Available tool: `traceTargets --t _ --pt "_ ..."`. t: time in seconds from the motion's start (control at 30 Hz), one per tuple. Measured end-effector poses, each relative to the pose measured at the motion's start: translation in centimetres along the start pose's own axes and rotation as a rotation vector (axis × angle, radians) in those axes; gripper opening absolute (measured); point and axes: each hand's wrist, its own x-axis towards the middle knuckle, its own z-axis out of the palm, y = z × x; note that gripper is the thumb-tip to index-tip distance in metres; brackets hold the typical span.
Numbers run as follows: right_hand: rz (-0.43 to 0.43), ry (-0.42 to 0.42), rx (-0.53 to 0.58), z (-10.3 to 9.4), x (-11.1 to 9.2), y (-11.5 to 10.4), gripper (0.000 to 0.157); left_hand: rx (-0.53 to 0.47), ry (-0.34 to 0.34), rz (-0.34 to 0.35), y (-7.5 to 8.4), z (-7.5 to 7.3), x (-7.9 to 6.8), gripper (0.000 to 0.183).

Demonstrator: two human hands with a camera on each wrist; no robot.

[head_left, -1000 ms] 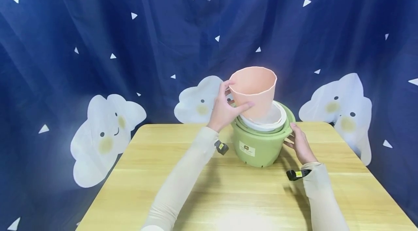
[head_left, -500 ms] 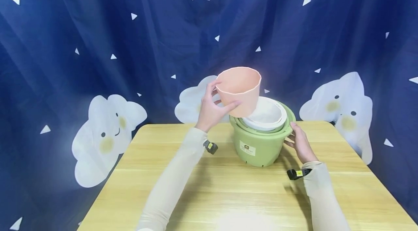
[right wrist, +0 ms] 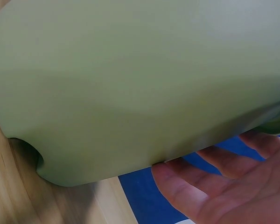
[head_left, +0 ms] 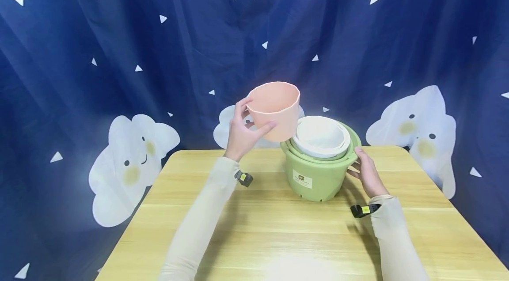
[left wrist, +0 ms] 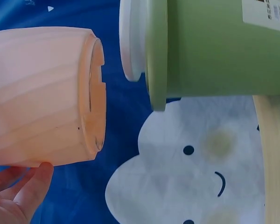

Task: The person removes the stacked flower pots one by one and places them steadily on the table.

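Observation:
My left hand (head_left: 242, 133) grips a peach flowerpot (head_left: 280, 115) with the thumb across its near wall and fingers round the far left side. This pot hangs in the air, left of a nested stack, its mouth up and its base just left of the white rim. In the left wrist view its ridged wall (left wrist: 37, 93) and notched base show. The stack has a white pot (head_left: 320, 139) inside a green flowerpot (head_left: 314, 179), which stands on the table. My right hand (head_left: 367, 175) rests extended fingers (right wrist: 177, 186) against the green pot's right side, below its rim.
The wooden table (head_left: 246, 232) lies under both forearms, its far edge just behind the green pot. A dark blue curtain (head_left: 191, 42) with white clouds hangs behind it. A black wrist camera (head_left: 363, 210) sits on the right sleeve, another on the left.
My left hand has moved the peach pot leftward, from over the white pot to clear of its mouth. The right hand and green pot have barely shifted.

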Motion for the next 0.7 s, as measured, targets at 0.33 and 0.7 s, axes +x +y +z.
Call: traceTargets --t 0.33,0.7 --pt "-0.012 0.002 0.008 -0.2 0.1 0.0 0.06 0.015 0.04 -0.013 -1.5 -1.7 -0.2 0.087" --pt "0.004 0.006 0.02 -0.2 0.1 0.2 0.051 0.081 0.064 -0.015 -3.5 -4.1 -1.0 0.087"
